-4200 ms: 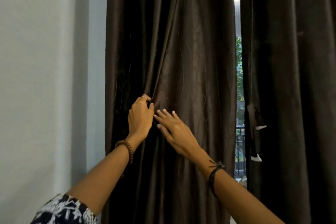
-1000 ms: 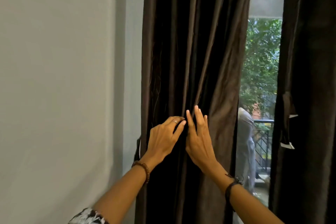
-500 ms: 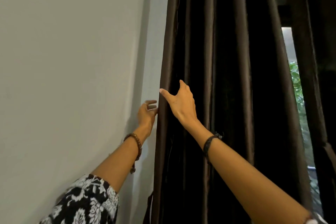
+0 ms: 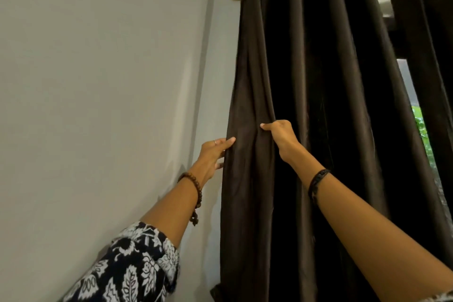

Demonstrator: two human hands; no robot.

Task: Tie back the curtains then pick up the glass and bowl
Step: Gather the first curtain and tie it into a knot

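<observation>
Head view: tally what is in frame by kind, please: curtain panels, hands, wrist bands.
Dark brown fabric curtain panels: 2, the gathered near one and the far one at the right edge
Bare hands: 2, left hand and right hand
Wrist bands: 2, brown wooden bead bracelet and black braided cord band
Total: 6

Left arm: black-and-white floral sleeve [image 4: 137, 267], brown beaded bracelet [image 4: 196, 194] at the wrist, thin ring [image 4: 215, 142] on the left hand [image 4: 212, 154]. Right wrist: dark braided band [image 4: 317, 180].
</observation>
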